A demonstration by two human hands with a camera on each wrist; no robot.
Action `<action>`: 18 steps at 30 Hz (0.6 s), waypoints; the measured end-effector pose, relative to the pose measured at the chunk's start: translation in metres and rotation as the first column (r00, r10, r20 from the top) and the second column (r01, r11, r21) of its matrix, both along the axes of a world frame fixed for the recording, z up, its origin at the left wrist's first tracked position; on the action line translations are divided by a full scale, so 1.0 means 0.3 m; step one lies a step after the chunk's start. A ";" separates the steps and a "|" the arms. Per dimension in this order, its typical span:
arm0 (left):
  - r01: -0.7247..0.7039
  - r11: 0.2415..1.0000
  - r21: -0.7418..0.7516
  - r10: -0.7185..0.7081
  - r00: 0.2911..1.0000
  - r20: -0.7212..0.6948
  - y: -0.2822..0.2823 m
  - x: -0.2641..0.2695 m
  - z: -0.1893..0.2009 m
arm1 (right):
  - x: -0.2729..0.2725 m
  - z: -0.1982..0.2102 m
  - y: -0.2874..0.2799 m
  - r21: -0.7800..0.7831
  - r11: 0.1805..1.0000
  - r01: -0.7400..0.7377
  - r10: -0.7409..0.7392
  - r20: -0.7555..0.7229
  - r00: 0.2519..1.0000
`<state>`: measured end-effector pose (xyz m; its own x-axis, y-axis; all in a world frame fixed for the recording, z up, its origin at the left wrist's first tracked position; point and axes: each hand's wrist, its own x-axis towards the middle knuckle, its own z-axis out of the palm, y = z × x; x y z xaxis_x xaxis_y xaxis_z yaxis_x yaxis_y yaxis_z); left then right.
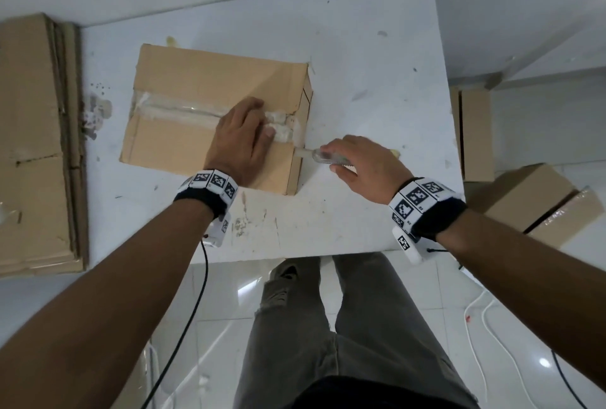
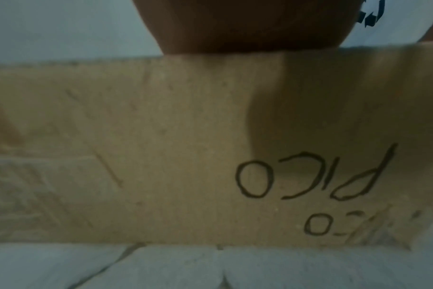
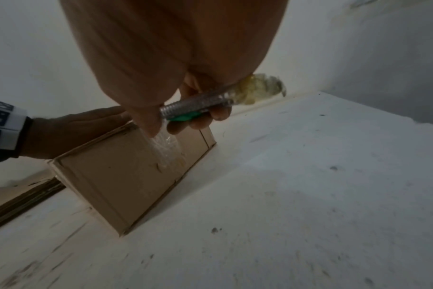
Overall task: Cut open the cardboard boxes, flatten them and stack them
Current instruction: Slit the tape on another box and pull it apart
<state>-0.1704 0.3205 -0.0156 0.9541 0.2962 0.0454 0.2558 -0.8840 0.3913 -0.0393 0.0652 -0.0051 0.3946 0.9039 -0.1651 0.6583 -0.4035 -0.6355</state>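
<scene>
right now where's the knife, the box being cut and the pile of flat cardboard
knife (image 1: pixel 323 156): head view, on its clear handle, gripped by the right hand (image 1: pixel 367 166).
box (image 1: pixel 183 77): head view, on the bare top panel beyond the tape.
pile of flat cardboard (image 1: pixel 29 146): head view, on the top sheet.

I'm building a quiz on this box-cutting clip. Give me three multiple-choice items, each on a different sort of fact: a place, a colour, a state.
1. Where does the left hand rest?
A on the brown taped cardboard box
B on the white table
C on the floor

2. The slider on the clear plastic utility knife is
A red
B green
C black

3. The box on the table is
A flattened
B empty-sided
C still taped

A: palm lies on its top. B: right wrist view shows green. C: clear tape spans the seam.
</scene>
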 end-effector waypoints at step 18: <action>-0.122 0.986 -0.114 0.142 0.971 0.192 -0.057 0.043 -0.031 | -0.067 -0.012 0.170 0.161 0.950 0.266 -0.299 0.229 0.927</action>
